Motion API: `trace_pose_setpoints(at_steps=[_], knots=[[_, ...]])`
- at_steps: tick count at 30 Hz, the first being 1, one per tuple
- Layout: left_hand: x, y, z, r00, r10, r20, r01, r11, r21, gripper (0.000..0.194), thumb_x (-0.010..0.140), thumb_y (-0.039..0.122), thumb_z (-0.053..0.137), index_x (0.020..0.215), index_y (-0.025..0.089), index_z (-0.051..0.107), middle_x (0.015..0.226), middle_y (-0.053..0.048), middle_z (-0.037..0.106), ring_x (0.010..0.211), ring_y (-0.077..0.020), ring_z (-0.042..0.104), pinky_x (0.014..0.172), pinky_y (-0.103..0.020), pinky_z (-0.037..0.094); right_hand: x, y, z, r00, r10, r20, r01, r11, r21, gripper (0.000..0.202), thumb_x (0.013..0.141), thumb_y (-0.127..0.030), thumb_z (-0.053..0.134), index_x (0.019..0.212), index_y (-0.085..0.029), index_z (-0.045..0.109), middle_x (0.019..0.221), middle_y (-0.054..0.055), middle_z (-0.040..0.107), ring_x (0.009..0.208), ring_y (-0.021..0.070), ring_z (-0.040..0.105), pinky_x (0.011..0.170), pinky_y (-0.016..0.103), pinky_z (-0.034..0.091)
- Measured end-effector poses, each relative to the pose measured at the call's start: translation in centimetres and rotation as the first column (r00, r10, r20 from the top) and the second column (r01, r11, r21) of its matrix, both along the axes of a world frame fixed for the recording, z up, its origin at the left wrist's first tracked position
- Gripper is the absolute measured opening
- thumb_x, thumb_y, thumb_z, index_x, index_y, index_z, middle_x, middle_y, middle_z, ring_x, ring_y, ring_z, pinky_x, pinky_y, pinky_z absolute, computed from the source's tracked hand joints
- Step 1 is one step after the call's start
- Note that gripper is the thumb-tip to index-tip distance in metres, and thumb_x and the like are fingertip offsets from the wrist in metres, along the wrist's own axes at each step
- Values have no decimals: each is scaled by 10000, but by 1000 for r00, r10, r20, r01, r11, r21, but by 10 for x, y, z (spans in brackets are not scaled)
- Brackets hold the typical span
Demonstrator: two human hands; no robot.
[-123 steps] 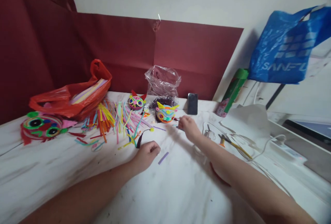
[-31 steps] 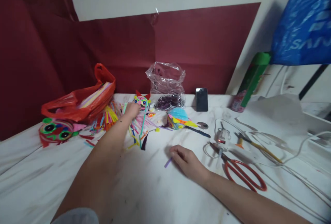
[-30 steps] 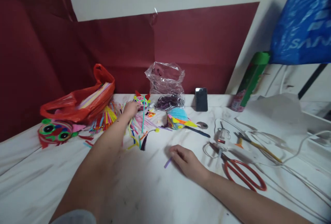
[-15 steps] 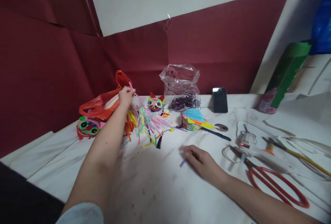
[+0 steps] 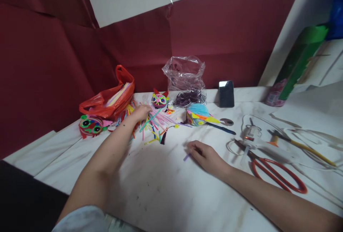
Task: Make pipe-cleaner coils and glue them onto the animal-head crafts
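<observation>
My left hand (image 5: pixel 143 113) is over a loose pile of colourful pipe cleaners (image 5: pixel 160 117), fingers together and pointing into it. What they pinch, if anything, is hidden. My right hand (image 5: pixel 202 154) rests on the table, its curled fingers closed on a short purple pipe cleaner (image 5: pixel 187 157) whose end sticks out below. Just behind the pile stands a small animal head (image 5: pixel 159 100) with red ears. Another head with green-ringed eyes (image 5: pixel 91 126) lies at the left. A blue-topped one (image 5: pixel 198 112) lies on its side, beyond my right hand.
An open red plastic bag (image 5: pixel 118 101) holds more strips. Clear bag (image 5: pixel 187 82), phone (image 5: pixel 226 94) and green packet (image 5: pixel 300 64) stand along the back. At right lie red-handled scissors (image 5: pixel 281 175), a glue gun (image 5: pixel 276 150), yellow-handled pliers (image 5: pixel 313 151) and white cables.
My left hand has come down from beside the red bag onto the pile, and the pink pipe cleaner it held up no longer shows in it. My right hand still holds the purple piece.
</observation>
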State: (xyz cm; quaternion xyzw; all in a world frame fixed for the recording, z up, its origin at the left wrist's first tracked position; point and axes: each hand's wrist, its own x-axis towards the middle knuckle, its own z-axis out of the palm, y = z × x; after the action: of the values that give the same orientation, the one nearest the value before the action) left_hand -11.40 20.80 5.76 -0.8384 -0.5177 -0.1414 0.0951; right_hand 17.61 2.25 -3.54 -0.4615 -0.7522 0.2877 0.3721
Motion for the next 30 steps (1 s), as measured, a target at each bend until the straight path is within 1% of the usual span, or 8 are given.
trace_pose_setpoints(at_steps=[2,5,7,13,17,24,26,30], knots=[[-3,1,-18,996,-76,-47,72,993,-91,340,586,62,528,826,238,693,930,-3,700,903,-152,590,864,-232,405,0,0,0,1000,0,-1,-1,1000,-12,266,860,-389,399,918,-185,561,701,12,577,627,149,525,597,268,430],[-15,1,-31,992,-105,-75,92,984,-154,302,555,40,514,714,221,698,818,-7,713,854,-158,602,859,-239,416,1,0,-1,1000,8,-3,-8,1000,-29,267,864,-396,392,928,-192,552,698,9,561,621,148,506,594,271,421],[-27,1,-32,995,-82,-63,72,987,-144,298,592,41,489,725,205,700,815,-20,714,859,-161,606,860,-243,421,1,1,-1,1000,20,1,-20,999,-34,266,868,-403,385,919,-198,546,694,7,551,617,147,496,592,273,416],[-44,0,-22,994,72,83,-72,997,1,368,794,154,368,1045,134,636,989,-84,687,885,-169,619,816,-264,454,0,1,-1,1000,29,9,-29,999,-32,283,870,-430,377,875,-201,542,679,5,525,612,147,480,581,271,408],[-25,10,-22,988,72,140,-78,996,36,343,816,203,366,996,141,651,1022,-100,672,947,-194,597,861,-298,427,-1,1,-3,1000,29,9,-28,999,-46,284,867,-434,381,867,-199,540,680,8,527,612,145,480,579,269,408],[19,31,-44,981,-111,161,134,981,-143,80,598,126,582,553,170,632,674,-41,680,742,-176,599,790,-275,436,0,1,-2,999,35,13,-34,997,-62,287,866,-437,387,864,-196,543,677,8,511,611,143,463,573,267,400],[20,32,-40,967,-134,217,166,976,-141,76,590,120,589,542,167,622,661,-39,672,743,-175,594,801,-281,430,0,1,-1,999,33,18,-32,998,-57,286,868,-432,384,867,-195,545,673,6,508,605,142,460,570,266,399],[9,31,-16,913,-133,385,182,979,-92,136,696,191,536,736,160,662,776,-34,685,763,-158,597,764,-269,444,0,2,-2,999,35,15,-34,998,-61,276,868,-425,388,867,-195,542,667,1,502,597,138,459,563,261,398]])
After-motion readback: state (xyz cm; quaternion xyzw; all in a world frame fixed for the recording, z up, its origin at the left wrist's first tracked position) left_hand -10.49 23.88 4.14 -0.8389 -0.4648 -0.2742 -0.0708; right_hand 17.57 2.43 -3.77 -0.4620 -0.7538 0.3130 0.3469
